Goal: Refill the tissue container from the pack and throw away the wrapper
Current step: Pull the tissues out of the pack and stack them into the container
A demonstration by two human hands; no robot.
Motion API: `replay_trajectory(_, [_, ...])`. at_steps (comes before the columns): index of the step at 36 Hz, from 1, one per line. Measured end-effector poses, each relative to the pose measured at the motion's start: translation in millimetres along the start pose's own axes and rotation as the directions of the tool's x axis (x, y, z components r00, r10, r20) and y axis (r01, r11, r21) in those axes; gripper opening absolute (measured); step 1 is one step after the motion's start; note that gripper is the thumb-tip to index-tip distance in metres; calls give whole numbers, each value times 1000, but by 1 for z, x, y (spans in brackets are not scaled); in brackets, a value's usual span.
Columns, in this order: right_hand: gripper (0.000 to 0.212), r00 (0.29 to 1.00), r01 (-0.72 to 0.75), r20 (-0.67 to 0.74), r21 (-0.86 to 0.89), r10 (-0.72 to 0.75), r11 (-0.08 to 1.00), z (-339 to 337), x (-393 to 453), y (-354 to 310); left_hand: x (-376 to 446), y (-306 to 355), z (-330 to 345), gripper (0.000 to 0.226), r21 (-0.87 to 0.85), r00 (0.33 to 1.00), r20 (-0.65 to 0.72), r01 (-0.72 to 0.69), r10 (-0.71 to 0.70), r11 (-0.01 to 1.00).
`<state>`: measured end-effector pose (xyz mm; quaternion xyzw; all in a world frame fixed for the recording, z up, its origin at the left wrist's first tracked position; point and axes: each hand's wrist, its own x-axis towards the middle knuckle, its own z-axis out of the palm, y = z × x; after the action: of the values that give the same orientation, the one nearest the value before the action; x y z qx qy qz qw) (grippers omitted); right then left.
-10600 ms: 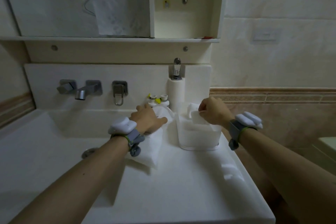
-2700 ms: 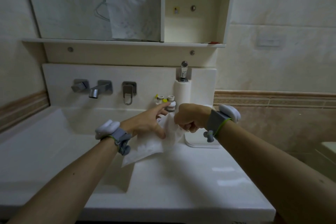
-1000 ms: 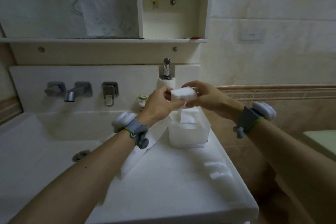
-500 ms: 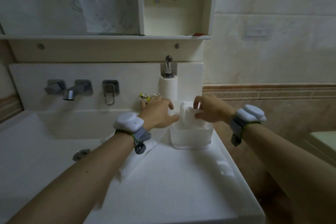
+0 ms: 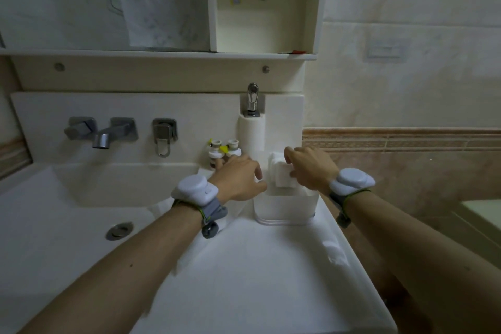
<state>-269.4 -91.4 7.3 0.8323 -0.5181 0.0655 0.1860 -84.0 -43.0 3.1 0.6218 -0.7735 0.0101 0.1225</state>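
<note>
My right hand [image 5: 311, 171] pinches a folded wad of tissues [image 5: 282, 175], which stands upright in the open top of the container [image 5: 284, 207] at the counter's [image 5: 244, 266] back right. My left hand [image 5: 240, 179] rests against the container's left rim, fingers loosely spread and gripping nothing that I can see. The wrapper [image 5: 200, 249] (flat, white, hard to pick out) lies on the counter under my left wrist, just beside the container. Behind my left hand stand two small bottles [image 5: 225, 150] and a paper roll [image 5: 250, 135].
</note>
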Motion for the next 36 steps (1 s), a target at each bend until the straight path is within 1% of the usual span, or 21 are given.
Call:
replay_trajectory(3, [20,999,-5,48,50,3,999,-4,-2,1,0,-1,1,39,-26,1000,-8,2,-2,1000])
replay_trajectory(7, [24,995,-64,90,135,52,989,-9,-3,2,-3,-3,3,49,-108,997,-77,-16,8,994])
replay_trajectory(9, [22,991,-122,77,186,109,975,-11,-2,1,-4,-5,1,52,-166,992,-126,-25,4,986])
replay_trajectory(13, [11,972,-214,-22,312,232,926,-17,-1,1,-7,-9,-5,48,-246,971,-239,-36,-24,969])
replay_trajectory(17, [14,952,-270,-19,416,306,868,-24,0,0,-13,-16,-11,46,-274,952,-302,-34,-52,961])
replay_trajectory(19, [15,946,-277,-20,468,323,839,-28,-1,-3,-16,-21,-12,50,-306,947,-314,-32,-70,951])
replay_trajectory(21, [18,944,-265,-34,510,327,818,-33,-2,-8,-19,-26,-14,62,-337,954,-285,-9,-93,941])
replay_trajectory(23, [22,947,-233,-56,557,316,797,-41,-3,-16,-25,-31,-16,76,-364,966,-233,20,-111,931])
replay_trajectory(24, [24,953,-208,-59,585,297,784,-47,-3,-22,-29,-33,-18,79,-372,972,-202,35,-117,928])
replay_trajectory(26, [26,975,-152,-22,653,219,742,-59,-4,-36,-35,-38,-21,85,-377,984,-131,61,-118,924])
replay_trajectory(28, [25,992,-128,72,697,108,706,-68,-5,-51,-40,-43,-22,99,-369,994,-46,80,-104,926])
replay_trajectory(30, [25,981,-163,192,697,37,698,-71,-4,-65,-44,-49,-23,115,-330,992,75,118,-98,937])
replay_trajectory(32, [26,955,-236,296,677,35,698,-72,-2,-77,-49,-57,-21,126,-231,973,208,148,-99,962])
replay_trajectory(33, [25,947,-264,316,666,56,697,-72,0,-82,-52,-60,-18,132,-183,963,248,150,-102,972])
replay_trajectory(35, [23,942,-302,318,662,107,686,-72,3,-88,-55,-66,-13,143,-152,961,256,146,-104,977])
replay_trajectory(36, [22,939,-314,324,668,117,675,-72,3,-90,-55,-69,-10,144,-167,966,241,138,-95,976])
